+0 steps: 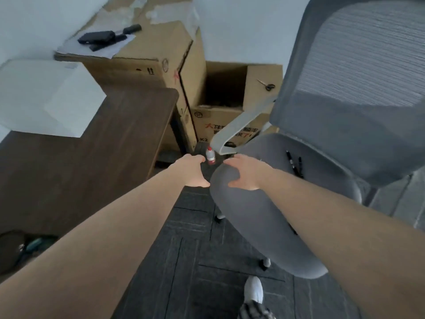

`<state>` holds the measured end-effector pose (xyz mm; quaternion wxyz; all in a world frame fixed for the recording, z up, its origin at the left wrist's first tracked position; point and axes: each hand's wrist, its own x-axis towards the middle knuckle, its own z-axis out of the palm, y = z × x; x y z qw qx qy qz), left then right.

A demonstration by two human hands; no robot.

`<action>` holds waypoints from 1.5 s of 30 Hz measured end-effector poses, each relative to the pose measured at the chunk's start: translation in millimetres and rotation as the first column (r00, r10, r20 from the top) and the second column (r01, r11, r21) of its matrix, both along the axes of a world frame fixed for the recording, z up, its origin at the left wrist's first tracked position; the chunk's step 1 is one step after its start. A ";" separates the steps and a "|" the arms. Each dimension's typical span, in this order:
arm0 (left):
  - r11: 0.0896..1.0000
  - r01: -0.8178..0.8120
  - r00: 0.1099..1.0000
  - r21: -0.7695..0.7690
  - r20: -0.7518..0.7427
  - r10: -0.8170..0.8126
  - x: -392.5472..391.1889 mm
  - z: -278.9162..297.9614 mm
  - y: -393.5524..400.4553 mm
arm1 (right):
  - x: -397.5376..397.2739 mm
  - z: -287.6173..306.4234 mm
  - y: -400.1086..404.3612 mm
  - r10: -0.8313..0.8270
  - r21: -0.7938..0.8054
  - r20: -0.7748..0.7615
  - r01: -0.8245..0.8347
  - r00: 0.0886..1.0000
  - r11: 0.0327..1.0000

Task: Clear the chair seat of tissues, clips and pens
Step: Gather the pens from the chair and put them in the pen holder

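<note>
A grey office chair stands at the right, its padded seat [271,217] facing me. Two black pens [295,163] lie near the back of the seat, under the mesh backrest [358,72]. My right hand [247,172] rests on the seat's front left corner, fingers curled over the edge. Just left of that corner, over the floor, my left hand [193,170] hovers with fingers bent; I cannot tell whether it holds anything. No tissues or clips show on the visible part of the seat; my right forearm hides part of it.
A dark wooden desk [96,162] with a white box [46,95] sits at the left. Cardboard boxes [161,61] are stacked behind, one with scissors [268,85] on its flap. On the dark carpet beyond my hands stands a small bottle [211,156]. The chair's armrest [234,130] curves above it.
</note>
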<state>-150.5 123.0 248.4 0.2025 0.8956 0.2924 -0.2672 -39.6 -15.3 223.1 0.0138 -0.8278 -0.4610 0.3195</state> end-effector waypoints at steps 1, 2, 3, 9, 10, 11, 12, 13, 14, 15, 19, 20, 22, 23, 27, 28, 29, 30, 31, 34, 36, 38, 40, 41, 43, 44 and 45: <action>0.999 0.032 0.999 -0.004 -0.012 -0.032 15.8 -8.9 -9.9 | 14.0 -8.7 -15.0 -0.033 -0.013 -0.012 0.033 0.999 0.999; 0.998 0.065 0.998 -0.010 -0.021 -0.065 31.6 -18.0 -19.6 | 27.6 -18.6 -29.9 -0.067 -0.023 -0.017 0.066 0.998 0.998; 0.995 0.095 0.995 -0.018 -0.027 -0.095 47.1 -27.5 -28.4 | 40.4 -28.6 -43.9 -0.100 -0.033 -0.016 0.100 0.995 0.994; 0.975 0.219 0.973 -0.030 -0.062 -0.221 117.4 -95.8 -72.4 | 92.4 -90.1 -113.7 -0.287 -0.108 -0.025 0.283 0.958 0.953; 0.974 0.223 0.971 -0.031 -0.077 -0.224 123.9 -105.3 -80.2 | 96.9 -100.5 -122.5 -0.312 -0.119 -0.025 0.307 0.950 0.944; 0.976 0.217 0.972 -0.033 -0.088 -0.219 129.7 -115.2 -87.0 | 101.1 -110.9 -130.5 -0.340 -0.122 -0.029 0.334 0.940 0.934; 0.977 0.212 0.972 -0.034 -0.098 -0.214 135.5 -124.3 -93.2 | 105.2 -120.2 -137.3 -0.369 -0.126 -0.031 0.363 0.929 0.923; 0.978 0.207 0.972 -0.035 -0.104 -0.209 142.0 -132.4 -98.6 | 109.8 -129.0 -143.1 -0.402 -0.131 -0.033 0.394 0.915 0.910; 0.979 0.202 0.973 -0.035 -0.107 -0.204 149.6 -140.9 -102.7 | 115.3 -137.1 -147.9 -0.438 -0.138 -0.031 0.430 0.898 0.892; 0.981 0.190 0.976 -0.034 -0.103 -0.193 158.0 -149.2 -105.9 | 121.9 -145.1 -151.4 -0.478 -0.141 -0.027 0.470 0.878 0.871; 0.995 0.097 0.993 -0.014 -0.062 -0.098 189.7 -185.0 -115.2 | 149.8 -174.7 -157.2 -0.645 -0.109 -0.005 0.641 0.764 0.760; 0.998 0.063 0.997 -0.005 -0.053 -0.063 196.0 -195.1 -116.9 | 156.4 -182.0 -157.3 -0.676 -0.103 -0.005 0.672 0.737 0.733; 1.000 0.015 0.999 -0.001 -0.047 -0.015 207.9 -217.4 -117.7 | 168.7 -197.9 -155.4 -0.719 -0.086 0.000 0.716 0.695 0.692; 1.000 -0.001 0.999 0.001 -0.047 0.001 213.2 -228.1 -116.7 | 174.6 -206.4 -153.1 -0.730 -0.072 0.014 0.729 0.684 0.681; 0.999 -0.026 0.998 0.022 -0.050 0.027 221.1 -265.2 -110.7 | 192.7 -235.2 -136.2 -0.742 -0.050 0.046 0.743 0.669 0.667; 0.999 -0.028 0.999 0.036 -0.035 0.029 221.3 -271.2 -110.7 | 194.9 -240.3 -131.8 -0.745 -0.052 0.054 0.747 0.665 0.663; 0.998 -0.032 0.999 0.051 -0.007 0.033 221.6 -277.1 -110.7 | 196.4 -245.1 -127.5 -0.751 -0.049 0.062 0.754 0.657 0.655; 0.998 -0.038 0.999 0.058 0.031 0.037 221.8 -281.9 -110.5 | 197.2 -249.5 -123.6 -0.759 -0.043 0.068 0.762 0.648 0.646; 0.997 -0.047 0.996 0.058 0.073 0.043 222.7 -286.0 -110.8 | 198.2 -254.1 -120.7 -0.766 -0.031 0.074 0.770 0.638 0.638; 0.996 -0.074 0.988 0.051 0.143 0.066 227.9 -291.9 -110.7 | 201.0 -264.9 -116.1 -0.785 0.015 0.096 0.787 0.612 0.616; 0.995 -0.073 0.988 0.066 0.139 0.063 229.8 -293.0 -111.3 | 202.7 -266.7 -114.8 -0.804 0.014 0.080 0.805 0.590 0.593; 0.995 -0.077 0.990 0.058 0.122 0.069 229.5 -294.0 -112.2 | 201.3 -266.1 -115.0 -0.816 -0.008 0.060 0.817 0.575 0.576; 0.994 -0.108 0.988 0.015 0.111 0.106 228.9 -294.0 -113.4 | 199.3 -262.6 -116.3 -0.829 -0.042 0.045 0.830 0.557 0.555; 0.992 -0.124 0.987 -0.006 0.101 0.124 227.3 -293.6 -114.0 | 197.8 -260.4 -118.0 -0.842 -0.058 0.032 0.842 0.539 0.537; 0.987 -0.154 0.985 -0.052 0.073 0.158 221.7 -290.3 -117.9 | 193.8 -256.2 -124.3 -0.867 -0.078 0.007 0.864 0.499 0.497; 0.982 -0.171 0.983 -0.076 0.058 0.175 218.3 -288.3 -120.9 | 191.0 -253.5 -128.5 -0.875 -0.087 -0.001 0.872 0.484 0.482; 0.977 -0.190 0.980 -0.096 0.044 0.195 214.3 -286.6 -124.4 | 187.3 -250.2 -133.2 -0.882 -0.099 -0.009 0.877 0.472 0.470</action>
